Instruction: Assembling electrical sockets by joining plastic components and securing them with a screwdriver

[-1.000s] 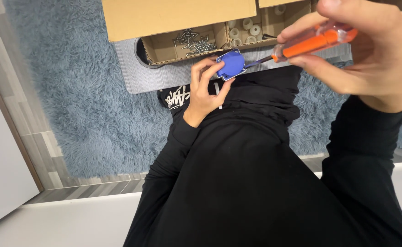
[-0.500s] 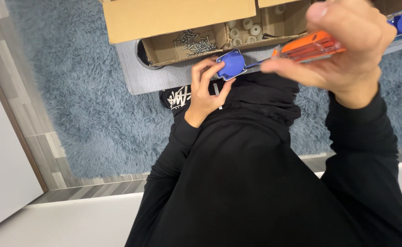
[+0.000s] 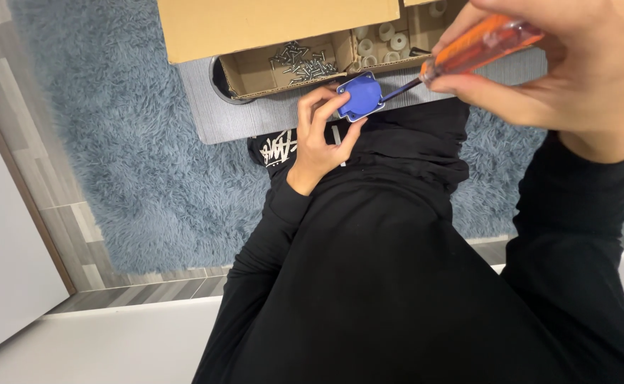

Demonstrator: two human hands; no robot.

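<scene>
The left hand [image 3: 319, 139] pinches a blue plastic part [image 3: 360, 96] while the right hand [image 3: 575, 64] grips an orange-handled screwdriver [image 3: 479, 48], tip against it, near a cardboard box [image 3: 276, 28] of screws [image 3: 299, 60].

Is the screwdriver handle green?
No, the screwdriver in the right hand has an orange handle, its tip at the blue part.

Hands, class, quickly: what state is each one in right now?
Left hand: closed on the blue plastic part.
Right hand: closed on the orange-handled screwdriver, its tip at the blue part.
</scene>
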